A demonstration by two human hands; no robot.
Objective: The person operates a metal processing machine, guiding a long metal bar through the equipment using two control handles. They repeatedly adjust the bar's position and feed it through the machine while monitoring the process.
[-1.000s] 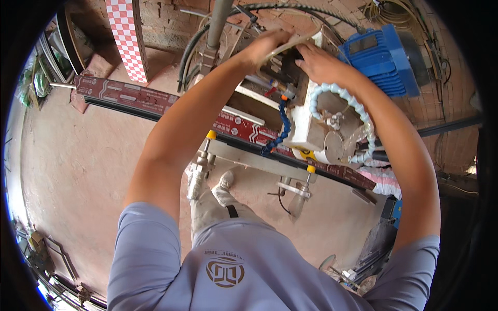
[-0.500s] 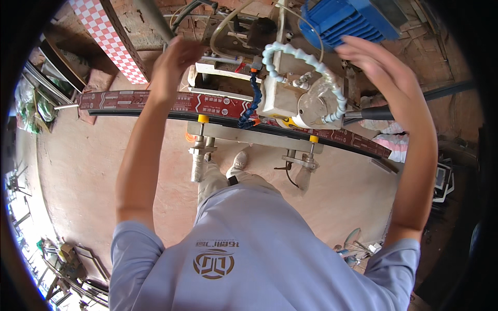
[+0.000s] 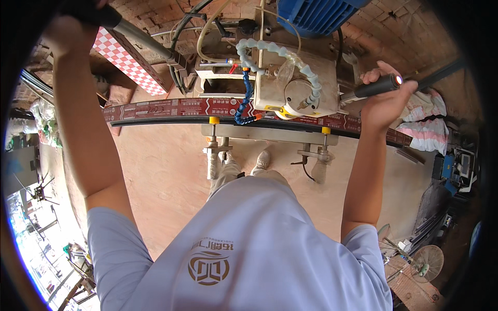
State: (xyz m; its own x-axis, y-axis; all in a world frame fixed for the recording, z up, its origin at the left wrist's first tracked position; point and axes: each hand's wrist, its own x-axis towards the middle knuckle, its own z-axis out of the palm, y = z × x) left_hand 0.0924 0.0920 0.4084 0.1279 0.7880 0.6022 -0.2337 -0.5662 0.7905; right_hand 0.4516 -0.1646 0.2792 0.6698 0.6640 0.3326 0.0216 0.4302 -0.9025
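Note:
At the upper left, my left hand [image 3: 70,35] is closed round the black grip [image 3: 106,16] of a long metal lever [image 3: 145,39]. My right hand [image 3: 385,103] wraps a black handle [image 3: 376,87] with a lit red end, which sticks out from the right of a white machine head [image 3: 270,93]. Part of the left fingers is lost in the dark rim. Under the head runs a long profile in dark red printed film [image 3: 181,107], edged by a black strip [image 3: 166,121]. Two yellow-capped clamps [image 3: 213,120] stand along its near side.
A blue finned motor [image 3: 316,18] sits behind the machine head. A pale segmented hose [image 3: 277,47] and a dark blue one [image 3: 244,101] curve round it. Red-and-white checked board [image 3: 129,62] leans at the left. White sacks [image 3: 425,132] lie at the right.
My left hand has moved out to the left and taken hold of the lever grip. My right hand has come down onto the black handle. The view has shifted slightly.

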